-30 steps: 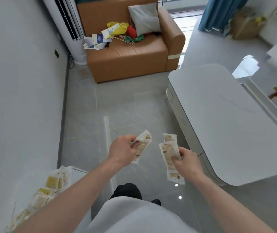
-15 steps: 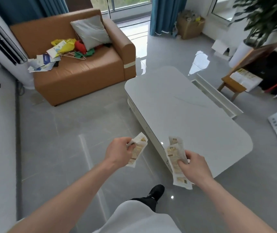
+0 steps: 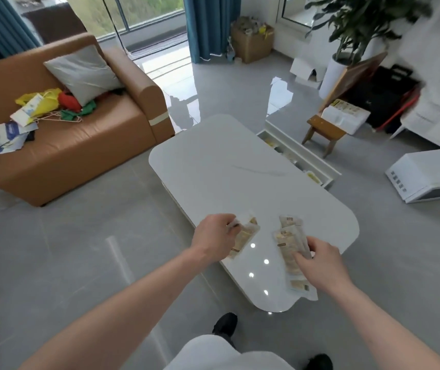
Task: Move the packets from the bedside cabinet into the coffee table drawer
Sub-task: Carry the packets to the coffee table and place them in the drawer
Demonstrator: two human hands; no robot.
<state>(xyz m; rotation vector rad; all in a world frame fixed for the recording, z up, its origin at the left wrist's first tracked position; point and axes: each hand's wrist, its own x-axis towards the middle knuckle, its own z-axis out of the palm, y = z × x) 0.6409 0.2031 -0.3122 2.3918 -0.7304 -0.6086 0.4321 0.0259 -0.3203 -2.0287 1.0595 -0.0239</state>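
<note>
Bare forearms (image 3: pixel 122 311), white garment (image 3: pixel 221 353), black shoes (image 3: pixel 225 323)

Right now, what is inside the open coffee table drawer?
The drawer stands pulled out on the far side of the coffee table. A few yellowish packets show inside; the tabletop covers the rest.

Bright daylight from the far window (image 3: pixel 144 14); glare on the floor (image 3: pixel 176 84), lamp spots on the worktop (image 3: pixel 240 166); right edge blurred, wide-angle bending.
</note>
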